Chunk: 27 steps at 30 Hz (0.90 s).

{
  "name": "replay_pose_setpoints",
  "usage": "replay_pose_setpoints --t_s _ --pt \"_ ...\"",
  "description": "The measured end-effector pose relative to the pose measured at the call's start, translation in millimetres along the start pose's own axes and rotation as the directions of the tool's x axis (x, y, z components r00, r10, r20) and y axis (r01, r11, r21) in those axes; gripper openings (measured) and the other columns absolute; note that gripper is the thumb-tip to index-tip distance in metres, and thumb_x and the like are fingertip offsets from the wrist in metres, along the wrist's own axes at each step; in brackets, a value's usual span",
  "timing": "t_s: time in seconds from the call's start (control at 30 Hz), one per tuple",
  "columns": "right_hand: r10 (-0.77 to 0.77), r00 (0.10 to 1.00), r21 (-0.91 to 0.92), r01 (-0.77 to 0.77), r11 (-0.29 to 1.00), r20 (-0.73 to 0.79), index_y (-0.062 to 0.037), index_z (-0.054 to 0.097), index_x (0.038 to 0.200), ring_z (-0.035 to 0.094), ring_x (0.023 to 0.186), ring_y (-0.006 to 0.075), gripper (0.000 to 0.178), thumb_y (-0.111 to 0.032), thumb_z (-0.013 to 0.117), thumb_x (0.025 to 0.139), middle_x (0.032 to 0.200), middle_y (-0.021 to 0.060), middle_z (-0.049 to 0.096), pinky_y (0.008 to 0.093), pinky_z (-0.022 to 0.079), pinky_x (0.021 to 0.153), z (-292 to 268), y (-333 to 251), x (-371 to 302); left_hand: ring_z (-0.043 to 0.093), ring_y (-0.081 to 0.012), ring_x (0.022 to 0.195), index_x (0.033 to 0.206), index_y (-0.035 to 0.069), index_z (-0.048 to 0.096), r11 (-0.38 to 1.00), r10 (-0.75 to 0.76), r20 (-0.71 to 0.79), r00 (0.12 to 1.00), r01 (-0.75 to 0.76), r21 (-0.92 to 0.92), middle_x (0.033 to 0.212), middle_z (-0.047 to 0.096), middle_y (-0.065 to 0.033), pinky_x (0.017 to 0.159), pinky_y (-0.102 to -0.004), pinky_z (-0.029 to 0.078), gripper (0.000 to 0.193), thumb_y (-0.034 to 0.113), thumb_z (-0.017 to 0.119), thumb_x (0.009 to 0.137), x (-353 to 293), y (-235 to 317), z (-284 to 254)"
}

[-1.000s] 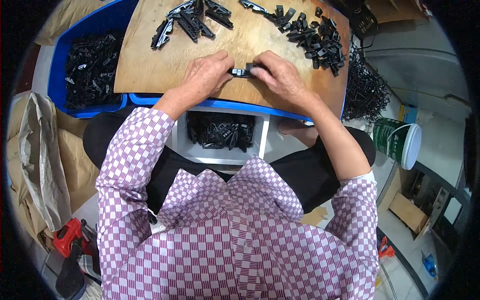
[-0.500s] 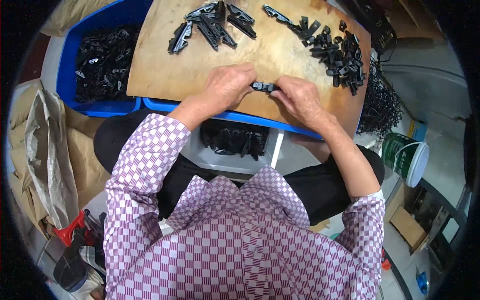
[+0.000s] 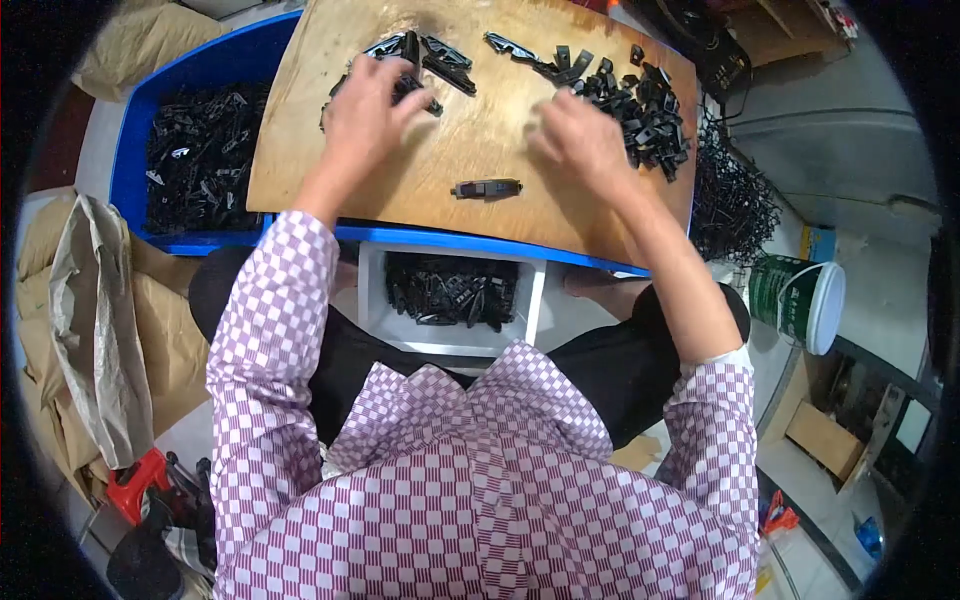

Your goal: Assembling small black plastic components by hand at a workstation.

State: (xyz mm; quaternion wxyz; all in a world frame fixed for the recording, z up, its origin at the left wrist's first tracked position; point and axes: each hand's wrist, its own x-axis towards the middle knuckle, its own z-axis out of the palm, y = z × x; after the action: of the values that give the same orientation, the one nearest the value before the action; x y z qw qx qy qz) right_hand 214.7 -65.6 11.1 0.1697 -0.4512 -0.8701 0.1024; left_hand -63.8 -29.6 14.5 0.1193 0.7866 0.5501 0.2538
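Left hand [image 3: 364,114], fingers parted over long strips [image 3: 450,76] at ten o'clock on the counter [image 3: 288,130], should pinch just one; right hand [image 3: 582,135], grip too blurred to tell, should avoid the lone piece [image 3: 487,189] at six.

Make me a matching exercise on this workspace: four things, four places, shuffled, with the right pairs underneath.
Things
1. left hand
2. single black piece
3. white bin
4. right hand

Places
A. below the near edge of the wooden board, with dark parts inside
B. beside the pile of small black pieces
C. at the long black parts
D. lying by itself on the board, toward the person

Right pairs
1-C; 2-D; 3-A; 4-B
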Motion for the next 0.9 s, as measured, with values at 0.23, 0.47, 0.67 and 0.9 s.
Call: replay_pose_setpoints --t_s 0.23,0.47,0.67,0.9 --pt "0.118 0.992 -0.604 -0.117 0.788 -0.039 -0.0071 0.056 0.099 0.062 0.093 0.0297 0.017 -0.006 0.059 0.083 0.093 0.0122 0.057 0.0414 0.053 0.074 4 54 27 0.061 -0.0342 0.091 0.096 0.008 0.061 0.996 -0.006 -0.028 1.000 0.008 0.083 0.106 0.054 -0.0124 0.074 -0.0454 0.051 0.023 0.023 0.071 0.082 0 -13 19" --pt "-0.103 0.989 -0.518 0.144 0.843 0.107 -0.0028 0.053 0.094 0.062 0.092 0.0320 0.012 -0.003 0.057 0.082 0.093 0.0145 0.056 0.0418 0.052 0.075 -1 34 17 0.059 -0.0373 0.092 0.090 0.006 0.058 0.997 0.038 -0.038 0.999 -0.041 -0.073 0.102 0.054 -0.0139 0.077 -0.0472 0.049 0.011 0.010 0.065 0.083 -26 -20 22" --pt "0.064 0.973 -0.173 -0.026 0.985 0.221 -0.0007 0.053 0.096 0.061 0.093 0.0351 0.012 -0.002 0.054 0.085 0.095 0.0168 0.055 0.0422 0.051 0.078 -8 -4 -17 0.064 -0.0281 0.088 0.096 0.005 0.060 0.978 -0.131 -0.075 0.989 0.117 -0.171 0.093 0.064 -0.0117 0.077 -0.0378 0.051 0.019 0.011 0.069 0.081 -38 -47 20" --pt "0.055 0.932 0.042 -0.075 0.996 0.360 -0.0013 0.054 0.107 0.059 0.097 0.0378 0.021 -0.005 0.057 0.086 0.100 0.0177 0.054 0.0436 0.050 0.082 -7 -19 -45 0.067 -0.0263 0.082 0.099 0.006 0.061 0.932 -0.338 -0.036 0.941 0.329 -0.153 0.087 0.069 -0.0125 0.075 -0.0370 0.052 0.021 0.016 0.070 0.082 -42 -44 5"
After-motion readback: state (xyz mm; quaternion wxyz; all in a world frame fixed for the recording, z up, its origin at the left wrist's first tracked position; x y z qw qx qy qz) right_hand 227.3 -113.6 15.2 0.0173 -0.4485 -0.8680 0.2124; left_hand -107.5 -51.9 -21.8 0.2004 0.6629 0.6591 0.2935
